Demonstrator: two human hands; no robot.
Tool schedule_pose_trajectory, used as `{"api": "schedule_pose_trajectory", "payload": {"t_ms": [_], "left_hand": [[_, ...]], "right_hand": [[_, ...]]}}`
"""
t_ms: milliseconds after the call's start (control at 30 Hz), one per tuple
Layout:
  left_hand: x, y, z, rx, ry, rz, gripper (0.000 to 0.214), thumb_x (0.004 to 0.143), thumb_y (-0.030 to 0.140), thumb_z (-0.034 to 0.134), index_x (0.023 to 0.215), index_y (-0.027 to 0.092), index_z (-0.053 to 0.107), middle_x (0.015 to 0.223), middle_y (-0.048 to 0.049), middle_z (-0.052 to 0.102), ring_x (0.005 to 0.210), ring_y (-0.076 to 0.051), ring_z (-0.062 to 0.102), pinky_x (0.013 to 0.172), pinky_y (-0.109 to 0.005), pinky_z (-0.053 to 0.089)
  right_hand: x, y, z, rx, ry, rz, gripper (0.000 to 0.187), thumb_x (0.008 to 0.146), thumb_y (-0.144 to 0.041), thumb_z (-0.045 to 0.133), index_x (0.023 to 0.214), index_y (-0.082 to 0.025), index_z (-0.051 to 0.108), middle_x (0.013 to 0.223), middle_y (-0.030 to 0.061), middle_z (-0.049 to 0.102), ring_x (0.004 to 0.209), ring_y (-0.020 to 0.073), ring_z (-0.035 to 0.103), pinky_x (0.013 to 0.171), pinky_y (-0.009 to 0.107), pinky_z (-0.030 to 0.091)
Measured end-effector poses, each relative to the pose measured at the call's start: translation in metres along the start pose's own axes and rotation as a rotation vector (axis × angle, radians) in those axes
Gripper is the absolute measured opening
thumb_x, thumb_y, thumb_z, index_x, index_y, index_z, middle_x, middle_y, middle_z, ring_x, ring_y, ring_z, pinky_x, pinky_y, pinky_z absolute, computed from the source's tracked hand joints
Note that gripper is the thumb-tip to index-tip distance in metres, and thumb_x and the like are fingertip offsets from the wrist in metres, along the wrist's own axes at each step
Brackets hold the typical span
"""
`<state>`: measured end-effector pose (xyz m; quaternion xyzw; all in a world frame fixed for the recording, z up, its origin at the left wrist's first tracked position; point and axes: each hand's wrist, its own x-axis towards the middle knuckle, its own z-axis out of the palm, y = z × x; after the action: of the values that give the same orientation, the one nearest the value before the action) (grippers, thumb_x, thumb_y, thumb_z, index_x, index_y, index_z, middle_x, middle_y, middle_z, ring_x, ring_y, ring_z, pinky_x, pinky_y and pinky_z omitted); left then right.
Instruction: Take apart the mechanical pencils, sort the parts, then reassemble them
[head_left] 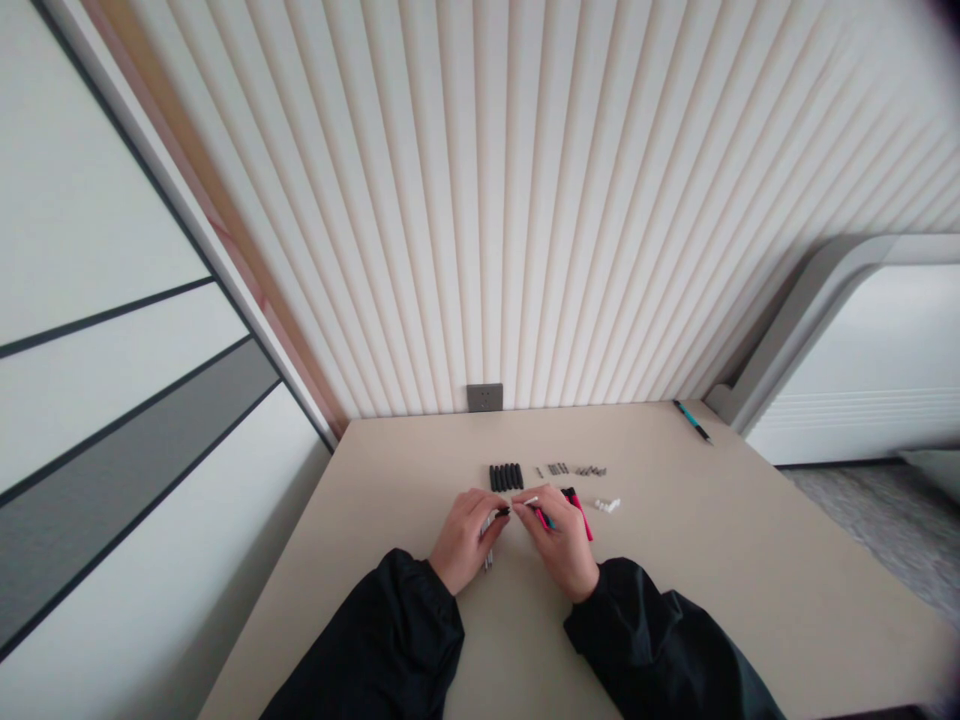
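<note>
Close together over the table, my two hands are both in a pinch. My left hand [459, 545] grips a small black part [502, 512] between thumb and fingertips. A thin white stick-like part [530, 501] is held in my right hand [561, 548], its end near the black part; whether they touch I cannot tell. Thin pale rods [489, 562] lie under my left hand, partly hidden. Red tubes [579, 508] with dark ends lie beside and partly behind my right hand, along with a blue piece [550, 522]. Just beyond the hands is a row of black sleeves [506, 477].
Small metal pieces [558, 468] and coil-like pieces [591, 471] lie right of the sleeves. Small white parts [607, 505] sit nearer. A teal and black pen [691, 422] rests at the table's [697, 560] back right. A socket [484, 397] is on the ribbed wall behind.
</note>
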<state>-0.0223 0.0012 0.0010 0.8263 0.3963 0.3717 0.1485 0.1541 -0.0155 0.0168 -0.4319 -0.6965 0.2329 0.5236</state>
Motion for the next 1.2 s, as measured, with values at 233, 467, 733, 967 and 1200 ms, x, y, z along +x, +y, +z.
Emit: {"api": "schedule_pose_trajectory", "payload": {"t_ms": [233, 467, 733, 967, 1200], "left_hand": [[-0.0007, 0.0010, 0.0003, 0.009, 0.021, -0.010, 0.013, 0.093, 0.029, 0.052, 0.098, 0.020, 0.061, 0.092, -0.0067, 0.065, 0.089, -0.021, 0.059, 0.080, -0.036, 0.048], [-0.0008, 0.0024, -0.0012, -0.018, -0.001, 0.029, 0.014, 0.094, 0.027, 0.052, 0.103, 0.021, 0.061, 0.096, -0.0071, 0.065, 0.092, -0.021, 0.059, 0.082, -0.036, 0.048], [-0.0016, 0.0015, 0.0005, -0.013, 0.020, -0.014, 0.012, 0.093, 0.027, 0.053, 0.101, 0.020, 0.060, 0.096, -0.0067, 0.064, 0.091, -0.021, 0.059, 0.082, -0.036, 0.048], [-0.0017, 0.0019, 0.0005, -0.011, 0.005, -0.017, 0.012, 0.094, 0.027, 0.052, 0.099, 0.020, 0.060, 0.093, -0.0057, 0.065, 0.089, -0.020, 0.059, 0.080, -0.034, 0.048], [-0.0026, 0.0026, 0.0007, -0.032, 0.034, 0.061, 0.010, 0.094, 0.022, 0.053, 0.101, 0.019, 0.059, 0.091, -0.0050, 0.064, 0.087, -0.019, 0.058, 0.079, -0.032, 0.048]], "right_hand": [[-0.0010, -0.0008, -0.0009, -0.039, 0.058, -0.008, 0.018, 0.093, -0.029, 0.050, 0.094, -0.022, 0.067, 0.092, 0.0078, 0.070, 0.090, 0.0206, 0.063, 0.081, 0.035, 0.050], [-0.0003, -0.0004, 0.0002, -0.072, -0.024, -0.047, 0.017, 0.093, -0.028, 0.052, 0.098, -0.023, 0.068, 0.093, 0.0066, 0.070, 0.090, 0.0206, 0.063, 0.081, 0.036, 0.050], [-0.0021, 0.0036, 0.0017, -0.059, -0.068, -0.005, 0.021, 0.091, -0.030, 0.056, 0.107, -0.023, 0.066, 0.102, 0.0078, 0.068, 0.098, 0.0219, 0.060, 0.087, 0.037, 0.048], [-0.0020, 0.0031, 0.0001, -0.033, -0.013, 0.002, 0.016, 0.093, -0.030, 0.054, 0.097, -0.023, 0.067, 0.094, 0.0058, 0.069, 0.092, 0.0206, 0.061, 0.084, 0.035, 0.048], [-0.0026, 0.0050, 0.0017, -0.057, -0.044, -0.051, 0.013, 0.093, -0.028, 0.055, 0.093, -0.022, 0.067, 0.088, 0.0053, 0.068, 0.086, 0.0202, 0.061, 0.079, 0.035, 0.048]]}}
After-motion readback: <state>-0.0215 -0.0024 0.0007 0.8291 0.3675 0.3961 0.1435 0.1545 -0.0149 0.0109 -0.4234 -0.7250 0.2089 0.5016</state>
